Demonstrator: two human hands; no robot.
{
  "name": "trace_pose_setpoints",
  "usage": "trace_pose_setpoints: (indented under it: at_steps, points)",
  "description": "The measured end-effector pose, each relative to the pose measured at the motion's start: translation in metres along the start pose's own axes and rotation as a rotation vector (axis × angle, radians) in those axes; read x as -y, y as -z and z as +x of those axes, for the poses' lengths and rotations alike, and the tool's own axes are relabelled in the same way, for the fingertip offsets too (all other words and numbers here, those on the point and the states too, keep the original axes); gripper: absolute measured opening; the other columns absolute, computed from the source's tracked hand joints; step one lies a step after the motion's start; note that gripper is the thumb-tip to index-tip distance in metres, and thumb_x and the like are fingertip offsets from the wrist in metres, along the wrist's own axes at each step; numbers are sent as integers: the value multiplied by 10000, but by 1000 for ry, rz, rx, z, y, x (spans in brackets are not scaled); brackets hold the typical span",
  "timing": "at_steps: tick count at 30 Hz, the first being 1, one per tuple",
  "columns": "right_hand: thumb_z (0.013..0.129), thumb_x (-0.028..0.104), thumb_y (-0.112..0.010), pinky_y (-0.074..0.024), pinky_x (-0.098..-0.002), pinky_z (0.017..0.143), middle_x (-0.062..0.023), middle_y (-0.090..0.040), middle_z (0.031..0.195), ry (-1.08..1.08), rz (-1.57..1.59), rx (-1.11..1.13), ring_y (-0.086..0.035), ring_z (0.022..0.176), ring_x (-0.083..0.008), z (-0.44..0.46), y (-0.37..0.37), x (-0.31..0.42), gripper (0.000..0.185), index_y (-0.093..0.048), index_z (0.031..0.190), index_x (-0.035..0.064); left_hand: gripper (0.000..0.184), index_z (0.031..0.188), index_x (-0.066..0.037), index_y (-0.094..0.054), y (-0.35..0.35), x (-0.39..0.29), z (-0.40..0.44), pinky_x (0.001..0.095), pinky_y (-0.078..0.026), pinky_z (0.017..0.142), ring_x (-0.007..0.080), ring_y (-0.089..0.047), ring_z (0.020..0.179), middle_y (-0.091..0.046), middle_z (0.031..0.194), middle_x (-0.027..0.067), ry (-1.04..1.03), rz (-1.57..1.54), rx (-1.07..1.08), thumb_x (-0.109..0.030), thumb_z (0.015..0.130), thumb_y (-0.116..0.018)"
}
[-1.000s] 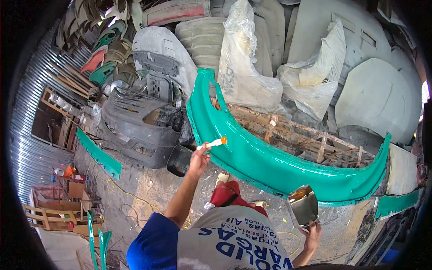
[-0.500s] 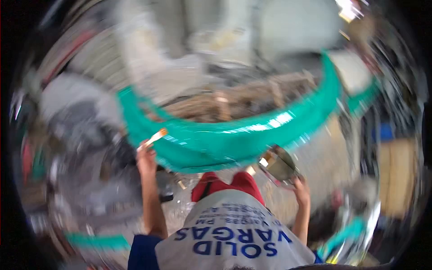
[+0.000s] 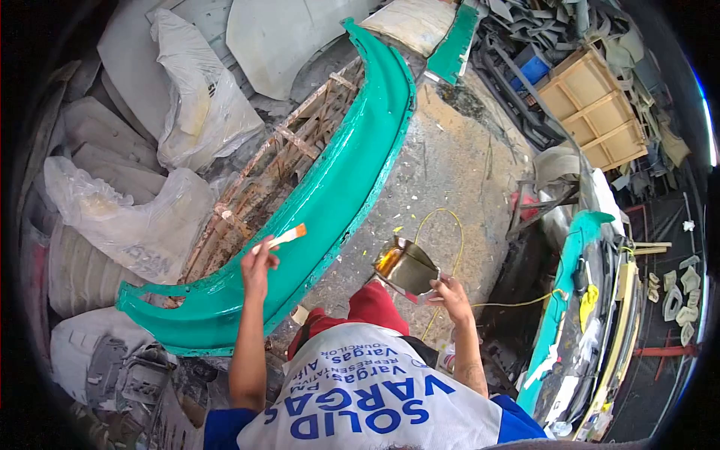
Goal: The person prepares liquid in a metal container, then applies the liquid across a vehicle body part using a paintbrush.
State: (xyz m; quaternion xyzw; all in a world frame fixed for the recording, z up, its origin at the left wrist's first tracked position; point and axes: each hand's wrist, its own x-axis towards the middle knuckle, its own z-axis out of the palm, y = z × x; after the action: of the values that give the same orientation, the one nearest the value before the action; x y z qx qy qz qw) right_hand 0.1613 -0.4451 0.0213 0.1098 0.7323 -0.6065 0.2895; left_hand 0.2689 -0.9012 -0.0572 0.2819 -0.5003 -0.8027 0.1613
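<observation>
Brush (image 3: 280, 238), pale handle and orange bristles, is grasped between the fingers and thumb of the left hand (image 3: 257, 271), left of and slightly below the frame's centre. The bristles point right and overlie the green panel (image 3: 341, 176) in view; contact with its surface cannot be confirmed. Right hand (image 3: 451, 298), right of centre in the lower half, grasps a container (image 3: 409, 268) by its lower right edge. The container is tilted towards the view; an amber patch shows inside, at its left. Its contents cannot be told further.

The panel is long, curved and glossy, running from the lower left to the top centre of the frame, with a cut-out near its lower left end. A rusted frame (image 3: 298, 141) shows along its inner edge; whether it bears the panel cannot be determined. Bare floor (image 3: 480, 176) lies to the panel's right, crossed by a yellow cord (image 3: 460, 232). Plastic-wrapped parts (image 3: 196, 105) stand at upper left. A second green piece (image 3: 564, 281) is noted at lower right, and a green strip (image 3: 454, 51) at top right of centre.
</observation>
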Motion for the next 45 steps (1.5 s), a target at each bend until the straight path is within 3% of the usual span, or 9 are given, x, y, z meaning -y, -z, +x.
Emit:
trace_pose_setpoints:
  at_steps: [10, 17, 21, 26, 30, 32, 38, 40, 45]
  points:
    - [825, 205, -731, -611, -352, 676, -198, -560, 1167, -36, -28, -9, -668, 864, -225, 76, 118, 7, 686, -397, 1341, -99, 261, 1160, -47, -696, -133, 54, 136, 291, -484, 572, 144, -616, 690, -653, 910, 80, -396, 870, 281, -186, 949, -630]
    - [801, 223, -748, -620, -352, 680, -179, -538, 1156, -11, -98, -7, -657, 901, -239, 120, 151, 28, 697, -424, 1316, -117, 241, 1141, -43, -701, -175, 69, 166, 324, -506, 661, 208, -647, 753, -662, 915, 112, -450, 952, 214, -165, 948, -623]
    - [795, 231, -757, -622, -365, 693, -176, -530, 1155, -61, -60, 33, -651, 925, -244, 138, 147, 42, 723, -416, 1325, -123, 246, 1154, -39, -685, -204, 83, 190, 362, -515, 765, 305, -669, 885, -669, 967, 145, -470, 1004, 190, -127, 930, -638]
    - [800, 234, -756, -620, -371, 697, -190, -524, 1203, -82, -79, 29, -638, 981, -259, 151, 138, 55, 745, -394, 1342, -126, 334, 1204, -121, -648, -195, 99, 201, 427, -526, 783, 330, -626, 941, -631, 974, 106, -577, 1379, 420, -54, 882, -590]
    - [807, 238, -752, -619, -370, 700, -204, -524, 1224, -56, 18, -23, -643, 979, -258, 157, 126, 62, 755, -380, 1350, -130, 368, 1219, -150, -638, -156, 96, 187, 444, -524, 790, 333, -617, 961, -628, 957, 102, -632, 1406, 521, -46, 873, -571]
    - [810, 243, -751, -619, -370, 706, -219, -521, 1243, -67, 10, -34, -660, 944, -256, 161, 119, 67, 762, -372, 1351, -137, 286, 1146, -144, -669, -158, 62, 181, 458, -520, 793, 344, -623, 944, -642, 955, 109, -327, 1381, 629, -72, 898, -544]
    - [808, 247, -754, -620, -369, 707, -240, -520, 1257, -98, -12, -57, -676, 894, -261, 179, 97, 93, 778, -367, 1356, -148, 168, 948, -108, -719, -180, 57, 271, 448, -526, 766, 337, -646, 918, -687, 949, 118, -286, 1372, 930, -110, 913, -555]
    - [825, 217, -716, -621, -358, 699, -212, -547, 1199, -88, -56, -35, -669, 876, -230, 188, 90, 102, 728, -373, 1350, -151, 145, 991, -115, -717, -211, 60, 308, 456, -505, 778, 339, -642, 907, -682, 947, 119, -173, 1356, 1012, -147, 919, -595]
    - [840, 205, -698, -622, -345, 691, -190, -569, 1150, -56, -138, -27, -663, 850, -204, 212, 80, 110, 681, -390, 1328, -158, 214, 1070, -111, -697, -244, 47, 333, 440, -504, 778, 322, -623, 921, -657, 931, 115, -526, 1234, 864, -90, 884, -592]
